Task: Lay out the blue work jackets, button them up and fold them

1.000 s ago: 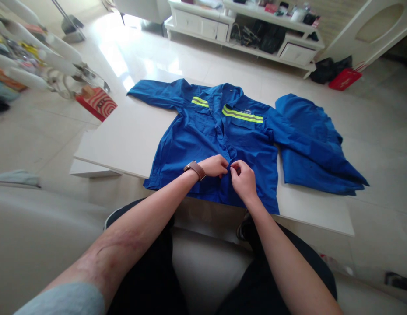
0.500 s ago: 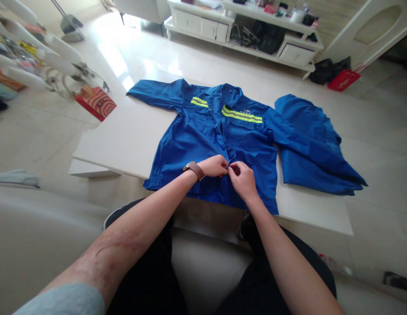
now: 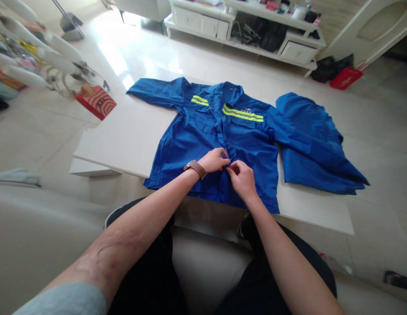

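A blue jacket (image 3: 197, 135) with yellow-green reflective strips lies front side up, its collar away from me. My left hand (image 3: 215, 160), with a brown-strapped watch on the wrist, pinches the front edge of the jacket low on its middle. Right beside it, my right hand (image 3: 242, 177) has thumb and forefinger closed on the same front edge. The fingertips of both hands nearly meet, and any button between them is too small to make out. Folded blue cloth (image 3: 308, 131) lies to the right, partly under the jacket's sleeve.
The white table (image 3: 118, 140) bears the jacket, with its near edge just before my knees. A red patterned box (image 3: 96, 103) is beyond its left corner. A white cabinet (image 3: 203, 26) and a red bag (image 3: 346, 78) stand farther back.
My left hand has shifted slightly up, its fingers spread a little more around the jacket's edge. My right hand has barely moved.
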{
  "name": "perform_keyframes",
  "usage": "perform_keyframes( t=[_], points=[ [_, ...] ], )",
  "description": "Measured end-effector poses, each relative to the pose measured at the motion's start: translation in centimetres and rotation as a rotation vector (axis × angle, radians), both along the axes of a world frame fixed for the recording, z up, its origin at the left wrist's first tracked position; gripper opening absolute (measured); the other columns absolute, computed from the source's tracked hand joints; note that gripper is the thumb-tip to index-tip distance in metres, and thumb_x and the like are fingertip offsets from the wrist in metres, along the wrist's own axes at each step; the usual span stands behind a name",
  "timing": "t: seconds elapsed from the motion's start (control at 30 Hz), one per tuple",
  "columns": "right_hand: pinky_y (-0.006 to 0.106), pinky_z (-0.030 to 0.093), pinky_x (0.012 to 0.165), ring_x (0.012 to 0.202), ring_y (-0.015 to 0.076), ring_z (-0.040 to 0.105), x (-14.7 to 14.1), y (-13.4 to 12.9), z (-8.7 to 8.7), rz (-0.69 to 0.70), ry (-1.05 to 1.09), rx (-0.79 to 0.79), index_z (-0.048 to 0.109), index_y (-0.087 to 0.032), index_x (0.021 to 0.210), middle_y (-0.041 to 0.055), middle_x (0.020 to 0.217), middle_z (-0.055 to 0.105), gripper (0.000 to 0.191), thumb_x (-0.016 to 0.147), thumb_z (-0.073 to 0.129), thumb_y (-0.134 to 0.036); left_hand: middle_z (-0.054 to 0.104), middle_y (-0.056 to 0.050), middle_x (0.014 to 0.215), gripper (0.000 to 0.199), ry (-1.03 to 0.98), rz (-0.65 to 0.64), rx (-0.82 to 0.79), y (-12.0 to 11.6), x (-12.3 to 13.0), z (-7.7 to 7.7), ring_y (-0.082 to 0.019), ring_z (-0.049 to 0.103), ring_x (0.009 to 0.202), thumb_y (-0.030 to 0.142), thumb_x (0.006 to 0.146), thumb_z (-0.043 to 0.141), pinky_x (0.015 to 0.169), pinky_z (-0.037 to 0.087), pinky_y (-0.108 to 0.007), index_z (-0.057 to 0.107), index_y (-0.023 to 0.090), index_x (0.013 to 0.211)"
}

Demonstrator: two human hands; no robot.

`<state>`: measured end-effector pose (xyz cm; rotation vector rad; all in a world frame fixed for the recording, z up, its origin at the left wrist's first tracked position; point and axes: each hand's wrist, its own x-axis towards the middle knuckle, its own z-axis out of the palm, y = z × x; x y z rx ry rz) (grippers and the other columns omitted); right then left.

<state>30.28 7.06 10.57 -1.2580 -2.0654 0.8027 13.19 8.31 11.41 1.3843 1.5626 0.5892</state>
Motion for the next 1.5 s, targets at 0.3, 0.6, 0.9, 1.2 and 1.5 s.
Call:
perform_keyframes(
  t=[0.3,0.6,0.9,1.2,1.5],
  points=[
    [0.028,0.042,0.069,0.073,0.0172,0.059,-0.4,-0.4,-0.4,0.104,-0.06,-0.007,0.06,-0.02,0.076,0.0019,0.077,0.064,0.011,0.087,0.061,-0.019,0.06,-0.015,0.133,0.041,0.552,-0.083,0.053,-1.6,0.1,0.8,-0.031,0.056,0.123,0.044,0.097,0.048,0.101,0.05,-0.043,0.075,0.022,0.119],
    [0.027,0.042,0.069,0.073,0.0167,0.06,-0.6,-0.7,-0.2,0.162,-0.094,-0.02,0.062,-0.02,0.074,0.0017,0.076,0.066,0.013,0.087,0.065,-0.018,0.027,-0.008,0.169,0.051,0.717,-0.272,0.157,-1.7,-0.4,-1.5,-0.034,0.021,0.156,0.028,0.098,0.038,0.121,0.029,-0.061,0.056,0.021,0.145],
    [0.027,0.04,0.065,0.067,0.0149,0.057,-0.6,-1.0,0.0,0.266,-0.111,-0.052,0.062,-0.02,0.073,0.0009,0.073,0.066,0.013,0.084,0.066,-0.017,0.032,-0.015,0.166,0.065,0.647,-0.28,0.115,-1.8,0.4,-1.1,-0.028,0.041,0.148,0.015,0.094,0.04,0.116,0.042,-0.045,0.032,0.013,0.158],
    [0.025,0.041,0.062,0.063,0.0123,0.055,-0.7,-1.6,1.4,0.406,0.001,-0.193,0.065,-0.018,0.074,-0.0009,0.07,0.064,0.009,0.082,0.07,-0.016,0.068,-0.013,0.133,0.053,0.493,-0.016,0.199,-0.3,-0.1,-1.2,-0.023,0.064,0.123,0.012,0.091,0.049,0.104,0.049,-0.032,0.053,0.013,0.144],
    [0.024,0.042,0.061,0.064,0.0126,0.057,-0.7,-1.9,1.6,0.435,-0.034,-0.234,0.065,-0.018,0.074,-0.0006,0.071,0.065,0.008,0.082,0.068,-0.018,0.076,-0.009,0.108,0.027,0.41,-0.037,0.122,-0.2,-0.2,-1.3,-0.022,0.071,0.099,0.015,0.084,0.059,0.086,0.053,-0.029,0.074,0.018,0.106]
  ],
)
